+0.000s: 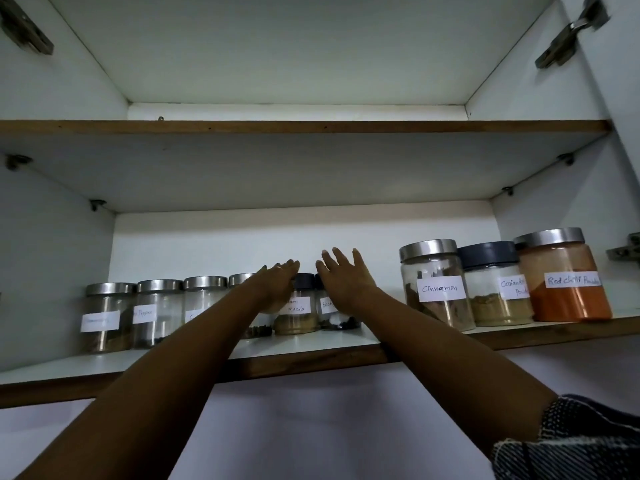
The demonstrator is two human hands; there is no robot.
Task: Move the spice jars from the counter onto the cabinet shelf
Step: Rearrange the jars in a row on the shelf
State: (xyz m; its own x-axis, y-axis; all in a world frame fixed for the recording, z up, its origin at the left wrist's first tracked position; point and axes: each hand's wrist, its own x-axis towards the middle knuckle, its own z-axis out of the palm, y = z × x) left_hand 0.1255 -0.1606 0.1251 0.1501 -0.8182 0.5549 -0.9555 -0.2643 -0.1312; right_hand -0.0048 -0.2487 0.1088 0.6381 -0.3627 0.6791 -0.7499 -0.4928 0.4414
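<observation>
Inside an open white kitchen cabinet, lower shelf [311,344] with a wood-edged front. Dead centre, two small dark-lidded spice jars: the masala jar [298,308] and, touching it on the right, a jar of dark whole spice [337,320], label half hidden. Both already up on the shelf, upright. Left hand [278,284] laid flat against the masala jar's left side, fingers straight and together. Right hand [341,277] open, fingers spread, raised in front of the neighbouring jar — touching or just clear, can't tell. Nothing gripped by either.

Looks like the placing step, nudging the pair into line. Next move, likely: ease both hands back without toppling anything, then down to the counter, out of view, for any jars left.

Further out: left, four steel-lidded jars [157,315] in a row; right, cinnamon jar [434,287], coriander powder jar [495,289], red chilli powder jar [562,278]. Above, upper shelf [304,127], bare as far as seen.
</observation>
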